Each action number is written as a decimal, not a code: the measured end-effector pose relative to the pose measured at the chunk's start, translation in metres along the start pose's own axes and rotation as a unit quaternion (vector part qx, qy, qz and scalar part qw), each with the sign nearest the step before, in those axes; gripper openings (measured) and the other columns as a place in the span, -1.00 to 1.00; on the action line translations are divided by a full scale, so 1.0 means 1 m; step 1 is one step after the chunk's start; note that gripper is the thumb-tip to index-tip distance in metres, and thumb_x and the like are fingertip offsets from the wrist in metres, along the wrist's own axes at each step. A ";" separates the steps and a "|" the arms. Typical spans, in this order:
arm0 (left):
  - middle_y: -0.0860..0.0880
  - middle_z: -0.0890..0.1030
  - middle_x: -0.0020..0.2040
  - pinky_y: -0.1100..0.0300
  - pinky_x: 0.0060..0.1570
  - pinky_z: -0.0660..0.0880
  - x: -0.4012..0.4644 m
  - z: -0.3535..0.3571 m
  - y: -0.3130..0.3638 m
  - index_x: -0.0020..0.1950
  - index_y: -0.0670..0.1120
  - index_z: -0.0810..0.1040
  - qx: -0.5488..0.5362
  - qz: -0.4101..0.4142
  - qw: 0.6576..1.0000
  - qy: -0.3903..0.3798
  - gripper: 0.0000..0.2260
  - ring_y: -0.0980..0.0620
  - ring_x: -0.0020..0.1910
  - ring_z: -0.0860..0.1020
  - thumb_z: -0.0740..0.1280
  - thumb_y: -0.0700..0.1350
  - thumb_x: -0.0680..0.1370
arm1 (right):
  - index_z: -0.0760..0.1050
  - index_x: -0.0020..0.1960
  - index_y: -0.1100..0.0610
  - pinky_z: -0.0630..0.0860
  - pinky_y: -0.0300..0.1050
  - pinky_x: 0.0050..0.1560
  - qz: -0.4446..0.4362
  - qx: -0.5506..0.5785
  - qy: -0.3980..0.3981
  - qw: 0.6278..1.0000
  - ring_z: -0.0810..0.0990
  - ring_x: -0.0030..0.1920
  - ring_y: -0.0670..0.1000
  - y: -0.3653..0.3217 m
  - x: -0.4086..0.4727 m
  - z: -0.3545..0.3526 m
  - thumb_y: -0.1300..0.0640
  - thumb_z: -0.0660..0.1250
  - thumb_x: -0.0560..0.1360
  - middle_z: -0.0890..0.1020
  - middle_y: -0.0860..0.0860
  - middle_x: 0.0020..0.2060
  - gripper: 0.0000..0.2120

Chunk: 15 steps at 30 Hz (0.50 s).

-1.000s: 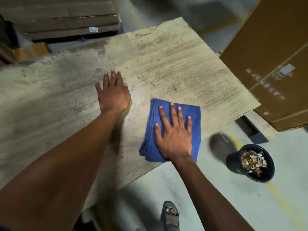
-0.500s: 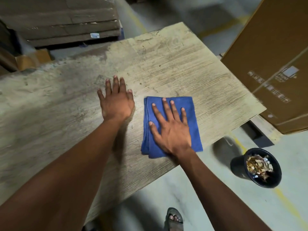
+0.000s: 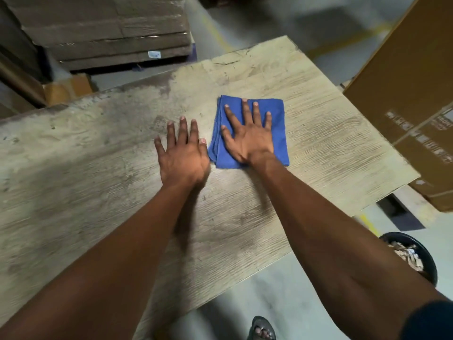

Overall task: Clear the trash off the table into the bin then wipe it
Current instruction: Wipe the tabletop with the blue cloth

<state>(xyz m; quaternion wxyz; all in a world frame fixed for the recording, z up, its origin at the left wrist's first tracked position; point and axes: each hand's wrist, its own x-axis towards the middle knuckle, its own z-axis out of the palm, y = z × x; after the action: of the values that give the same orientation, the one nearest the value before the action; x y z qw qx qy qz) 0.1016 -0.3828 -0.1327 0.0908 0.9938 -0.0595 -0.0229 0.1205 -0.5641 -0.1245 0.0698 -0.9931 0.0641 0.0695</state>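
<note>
A folded blue cloth lies flat on the worn wooden table, toward its far right part. My right hand presses on the cloth with straight, spread fingers. Just left of the cloth, my left hand rests flat on the bare wood, fingers straight, its thumb almost touching the cloth's edge. A black bin holding scraps of trash stands on the floor at the lower right, partly hidden behind my right arm.
Large brown cardboard boxes stand on the floor past the table's right edge. A stack of flattened cardboard sits beyond the far edge. My sandalled foot is on the grey floor below the table's near edge.
My right hand has slid the cloth away from the near edge toward the table's far side. The left hand stayed flat on the wood. The view shifted, so the bin sits lower right.
</note>
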 end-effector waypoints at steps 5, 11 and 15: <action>0.03 -0.10 0.79 -0.31 0.68 -0.15 -0.001 -0.001 -0.001 0.78 0.07 -0.08 -0.003 -0.004 1.000 0.004 -0.42 -0.08 0.76 -0.15 -0.16 0.18 0.76 | -0.16 0.74 -0.26 -0.25 0.34 0.68 -0.036 0.014 0.003 0.999 -0.21 0.75 0.14 0.019 -0.091 0.011 -0.39 -0.22 0.69 -0.16 0.00 0.76 -0.35; 0.03 -0.11 0.79 -0.31 0.68 -0.14 -0.003 -0.003 0.003 0.78 0.07 -0.09 -0.007 -0.004 1.000 0.006 -0.42 -0.08 0.76 -0.15 -0.18 0.17 0.76 | -0.18 0.74 -0.24 -0.24 0.39 0.67 0.074 0.016 0.019 0.997 -0.24 0.74 0.17 0.051 -0.035 -0.002 -0.39 -0.19 0.68 -0.16 0.03 0.76 -0.33; 0.05 -0.12 0.79 -0.30 0.68 -0.18 -0.002 -0.001 0.002 0.78 0.08 -0.09 -0.010 -0.007 1.000 0.002 -0.43 -0.05 0.76 -0.17 -0.16 0.17 0.76 | -0.19 0.75 -0.20 -0.25 0.42 0.65 0.121 0.035 0.020 0.992 -0.25 0.74 0.22 0.063 0.015 -0.009 -0.37 -0.18 0.70 -0.18 0.07 0.76 -0.32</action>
<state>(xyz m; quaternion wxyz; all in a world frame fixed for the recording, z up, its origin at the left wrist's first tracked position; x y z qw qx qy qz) 0.0998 -0.3843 -0.1309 0.1011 0.9933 -0.0517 -0.0220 0.1282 -0.6290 -0.1256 0.0939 -0.9763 0.1870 0.0556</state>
